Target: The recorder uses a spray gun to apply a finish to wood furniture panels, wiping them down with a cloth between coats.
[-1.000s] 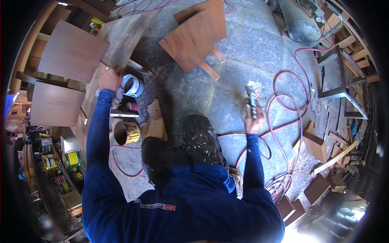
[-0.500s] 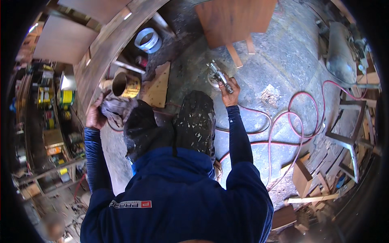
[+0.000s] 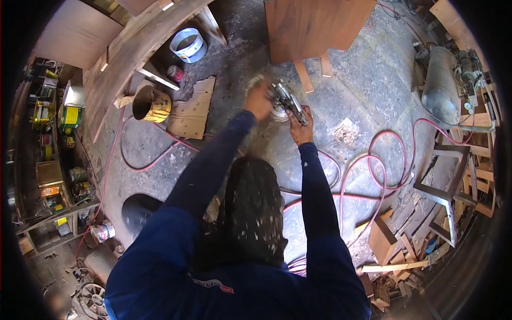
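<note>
A silver spray gun (image 3: 288,97) with a round cup under it is held out over the floor, tilted. My right hand (image 3: 302,125) is closed around its handle end. My left hand (image 3: 259,101) has come up to the gun's other side and is smeared by motion. A pale, blurred rag (image 3: 256,81) shows at its fingers, close to the gun's front. Whether the rag touches the gun I cannot tell.
On the left stand a yellow-stained can (image 3: 152,105), a cardboard piece (image 3: 196,109) and a white bucket (image 3: 189,47). Ahead is a brown wooden panel (image 3: 314,32). A red hose (image 3: 368,157) loops across the floor at right, near wood offcuts (image 3: 384,240) and a tank (image 3: 441,88).
My left hand has swung from beside my left knee, where the grey rag was, over to the spray gun. My right hand stays on the gun.
</note>
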Demonstrator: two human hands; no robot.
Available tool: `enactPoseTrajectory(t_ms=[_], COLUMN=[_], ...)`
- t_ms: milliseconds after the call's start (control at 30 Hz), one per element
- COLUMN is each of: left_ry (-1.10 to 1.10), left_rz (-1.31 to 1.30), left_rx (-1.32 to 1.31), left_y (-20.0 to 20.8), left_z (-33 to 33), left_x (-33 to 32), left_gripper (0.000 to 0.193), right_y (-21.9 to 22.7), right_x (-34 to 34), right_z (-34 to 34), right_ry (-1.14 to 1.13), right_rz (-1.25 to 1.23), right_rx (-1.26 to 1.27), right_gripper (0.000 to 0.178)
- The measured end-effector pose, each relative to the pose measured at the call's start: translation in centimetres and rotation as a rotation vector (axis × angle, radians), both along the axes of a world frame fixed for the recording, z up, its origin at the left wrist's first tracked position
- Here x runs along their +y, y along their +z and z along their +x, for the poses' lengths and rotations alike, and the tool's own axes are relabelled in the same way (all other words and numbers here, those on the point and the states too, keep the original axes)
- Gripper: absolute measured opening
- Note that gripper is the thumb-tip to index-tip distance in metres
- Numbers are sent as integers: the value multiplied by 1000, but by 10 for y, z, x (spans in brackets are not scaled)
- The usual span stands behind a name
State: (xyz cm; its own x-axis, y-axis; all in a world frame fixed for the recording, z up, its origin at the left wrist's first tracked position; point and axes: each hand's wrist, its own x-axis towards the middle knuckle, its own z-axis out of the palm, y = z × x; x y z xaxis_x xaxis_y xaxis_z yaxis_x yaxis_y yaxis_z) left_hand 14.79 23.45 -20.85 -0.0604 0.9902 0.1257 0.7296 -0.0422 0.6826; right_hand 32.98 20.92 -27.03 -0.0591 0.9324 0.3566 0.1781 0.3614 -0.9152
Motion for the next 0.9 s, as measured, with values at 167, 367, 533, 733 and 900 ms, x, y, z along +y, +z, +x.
enactPoseTrajectory(t_ms=[167,367,533,733,900], left_ry=[-68,-577,-233,928,778], left_rz=[241,-253,193,-261,-300], left_rx=[147,504,507,712,857], left_y=[-56,73,226,308,241], left_z=[39,-40,-214,-479,-558], left_x=[-62,-88,-48,18,67], left_gripper=[73,83,41,68,63], right_y=[-20,-20,-4,135,251], right_x=[1,1,-4,1,107], right_z=[1,10,55,72,-126], right_ry=[-52,48,141,-482,-139], right_rz=[210,251,-58,-70,519], right_rx=[-216,-352,-544,-844,-707], right_gripper=[30,27,42,37,28])
